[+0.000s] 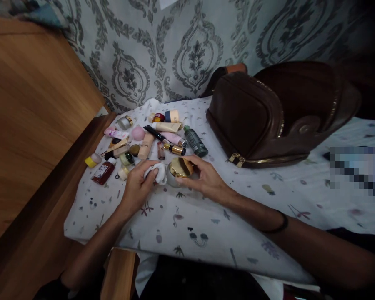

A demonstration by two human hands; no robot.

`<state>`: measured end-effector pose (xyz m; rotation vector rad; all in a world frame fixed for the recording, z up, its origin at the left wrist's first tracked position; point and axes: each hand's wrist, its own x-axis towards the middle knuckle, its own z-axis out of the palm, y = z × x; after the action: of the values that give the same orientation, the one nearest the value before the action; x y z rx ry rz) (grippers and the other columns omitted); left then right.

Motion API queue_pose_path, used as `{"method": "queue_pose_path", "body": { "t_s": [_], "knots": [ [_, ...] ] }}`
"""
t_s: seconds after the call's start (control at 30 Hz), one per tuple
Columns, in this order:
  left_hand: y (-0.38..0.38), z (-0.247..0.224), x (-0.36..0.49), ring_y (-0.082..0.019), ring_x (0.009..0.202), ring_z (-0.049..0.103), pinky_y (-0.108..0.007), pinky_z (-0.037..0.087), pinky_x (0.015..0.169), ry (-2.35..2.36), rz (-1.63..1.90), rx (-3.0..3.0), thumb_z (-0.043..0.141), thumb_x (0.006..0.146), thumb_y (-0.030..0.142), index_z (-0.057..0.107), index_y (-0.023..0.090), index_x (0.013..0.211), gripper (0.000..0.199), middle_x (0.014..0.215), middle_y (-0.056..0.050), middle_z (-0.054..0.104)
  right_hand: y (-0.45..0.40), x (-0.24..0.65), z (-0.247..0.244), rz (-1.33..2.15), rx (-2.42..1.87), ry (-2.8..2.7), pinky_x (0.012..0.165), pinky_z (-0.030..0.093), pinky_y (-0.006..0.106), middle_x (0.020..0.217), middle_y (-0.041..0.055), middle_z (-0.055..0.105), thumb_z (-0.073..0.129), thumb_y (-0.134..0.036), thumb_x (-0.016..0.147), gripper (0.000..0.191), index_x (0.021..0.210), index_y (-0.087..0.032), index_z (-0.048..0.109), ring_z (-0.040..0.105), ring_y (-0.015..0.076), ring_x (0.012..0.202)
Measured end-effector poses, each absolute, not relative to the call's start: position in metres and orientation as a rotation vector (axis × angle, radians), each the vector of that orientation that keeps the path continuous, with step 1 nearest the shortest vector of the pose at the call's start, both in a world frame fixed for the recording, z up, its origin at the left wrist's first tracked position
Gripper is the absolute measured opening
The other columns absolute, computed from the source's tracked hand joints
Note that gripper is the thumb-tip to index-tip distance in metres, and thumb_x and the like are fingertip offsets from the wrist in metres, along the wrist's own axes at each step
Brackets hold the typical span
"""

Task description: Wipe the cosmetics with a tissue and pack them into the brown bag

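R hand (206, 178) grasps round frosted-glass jar (172, 180) w/ shiny gold lid (180, 166), on or just over white printed fabric sheet (175, 237), can't tell which. L hand (140, 180) pinches crumpled white cloth (160, 171) close by jar's L side. Beyond hands: dark green cylindrical bottle (195, 142), round pink ball (138, 133). Big dark brown leather bag (246, 116) to R, nr wall.

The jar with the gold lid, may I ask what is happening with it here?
A person holds the gold-lidded jar in the right hand, just above or on the patterned sheet. The left hand pinches a crumpled white cloth or tissue close beside it; whether the two touch is unclear. Beyond the hands lie small bottles, tubes and jars, including a dark green bottle, with a brown bag to the right.
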<state>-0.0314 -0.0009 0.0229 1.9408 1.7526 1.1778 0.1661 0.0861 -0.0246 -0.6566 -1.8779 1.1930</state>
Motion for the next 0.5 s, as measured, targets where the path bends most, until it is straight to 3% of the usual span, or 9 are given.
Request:
{"method": "queue_pose_path", "body": {
  "t_s": [0.1, 0.27, 0.43, 0.5],
  "knots": [
    [-0.004, 0.029, -0.03, -0.02, 0.092, 0.064, -0.031, 0.048, 0.083, 1.803, 1.175, 2.019, 0.052, 0.096, 0.027, 0.068, 0.018, 0.11, 0.023, 0.1, -0.006, 0.07, 0.083, 0.165, -0.024, 1.399, -0.606, -1.851, 0.086, 0.054, 0.04, 0.103, 0.0054, 0.065, 0.075, -0.046, 0.077, 0.047, 0.115, -0.022, 0.059, 0.063, 0.0228, 0.095],
    [-0.008, 0.03, -0.022, -0.02, 0.1, 0.063, -0.032, 0.049, 0.088, 1.806, 1.063, 2.168, 0.046, 0.099, 0.021, 0.065, 0.017, 0.116, 0.026, 0.105, -0.008, 0.067, 0.085, 0.164, -0.027, 1.382, -0.577, -1.9, 0.095, 0.052, 0.044, 0.119, 0.008, 0.064, 0.076, -0.046, 0.075, 0.064, 0.131, -0.024, 0.054, 0.063, 0.0242, 0.106],
    [-0.012, 0.028, -0.016, -0.021, 0.103, 0.061, -0.035, 0.051, 0.091, 1.825, 1.008, 2.242, 0.044, 0.1, 0.022, 0.062, 0.016, 0.121, 0.029, 0.107, -0.009, 0.063, 0.087, 0.169, -0.024, 1.316, -0.579, -1.982, 0.095, 0.053, 0.044, 0.127, 0.0102, 0.062, 0.075, -0.042, 0.077, 0.057, 0.128, -0.022, 0.059, 0.062, 0.0249, 0.109],
    [-0.015, 0.027, -0.015, -0.023, 0.113, 0.058, -0.039, 0.049, 0.099, 1.786, 0.942, 2.306, 0.045, 0.1, 0.025, 0.055, 0.016, 0.132, 0.035, 0.118, -0.012, 0.059, 0.087, 0.17, -0.024, 1.301, -0.591, -1.978, 0.094, 0.053, 0.044, 0.124, 0.0105, 0.063, 0.075, -0.043, 0.078, 0.057, 0.128, -0.021, 0.059, 0.062, 0.0247, 0.107]
  ]
}}
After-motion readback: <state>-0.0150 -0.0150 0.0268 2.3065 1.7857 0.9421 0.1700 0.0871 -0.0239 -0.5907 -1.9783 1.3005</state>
